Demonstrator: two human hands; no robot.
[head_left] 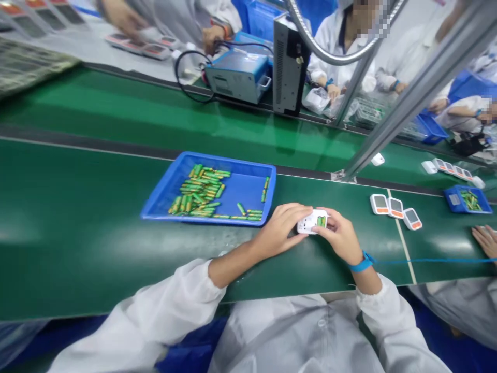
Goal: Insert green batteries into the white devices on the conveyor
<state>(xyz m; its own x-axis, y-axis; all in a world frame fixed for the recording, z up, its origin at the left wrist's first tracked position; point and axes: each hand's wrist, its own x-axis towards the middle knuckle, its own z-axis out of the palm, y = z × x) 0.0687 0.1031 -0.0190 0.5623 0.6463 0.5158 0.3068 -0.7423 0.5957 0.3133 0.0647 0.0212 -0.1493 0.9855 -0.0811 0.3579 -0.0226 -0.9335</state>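
A small white plastic device (307, 223) is held back side up over the green table, with green batteries (322, 221) showing in its open compartment. My left hand (282, 228) grips its left end, fingers along the top edge and thumb below. Around the right end closes my right hand (341, 235), its thumb beside the batteries; a blue wrist strap (362, 262) circles that wrist. Left of the hands sits a blue tray (248, 189) with many loose green batteries (200, 189) heaped mostly on its left side.
Three white devices with screens and orange buttons (396, 207) lie to the right. Beyond them are a smaller blue battery bin (456, 201) and a co-worker's hand (485, 239). A metal post (380, 129) rises behind. Across the line stands a blue instrument box (238, 72), with other people working.
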